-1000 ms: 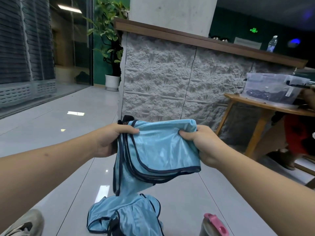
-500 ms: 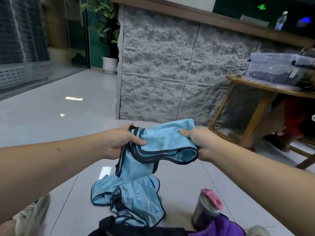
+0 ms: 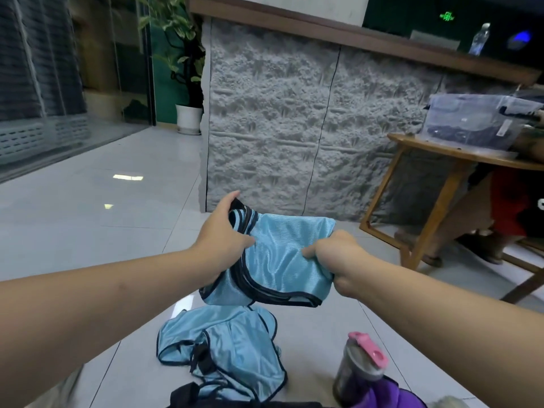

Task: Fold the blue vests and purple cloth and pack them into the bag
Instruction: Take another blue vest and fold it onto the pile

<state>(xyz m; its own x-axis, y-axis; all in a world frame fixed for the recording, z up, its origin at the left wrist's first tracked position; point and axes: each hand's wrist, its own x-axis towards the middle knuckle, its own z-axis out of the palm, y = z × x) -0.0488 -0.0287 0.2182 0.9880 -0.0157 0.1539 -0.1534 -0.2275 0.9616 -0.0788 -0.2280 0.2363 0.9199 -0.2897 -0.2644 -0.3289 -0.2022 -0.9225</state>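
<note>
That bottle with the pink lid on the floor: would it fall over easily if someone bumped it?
Probably yes. The bottle looks tall and narrow and already stands tilted against the purple cloth, so a nudge could tip it. Its rounded body suggests it would then roll on the glossy floor tiles. How full or heavy it is cannot be told.

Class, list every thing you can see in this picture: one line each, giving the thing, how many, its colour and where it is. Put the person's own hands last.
folded vest: 1, blue, held in the air
loose vest: 1, blue, on the floor below
purple cloth: 1, purple, bottom edge
bottle: 1, dark with pink lid, by the purple cloth
plastic box: 1, clear, on the wooden table
potted plant: 1, green, white pot, by the wall
left hand: 1, grips the folded vest
right hand: 1, grips the folded vest
</note>
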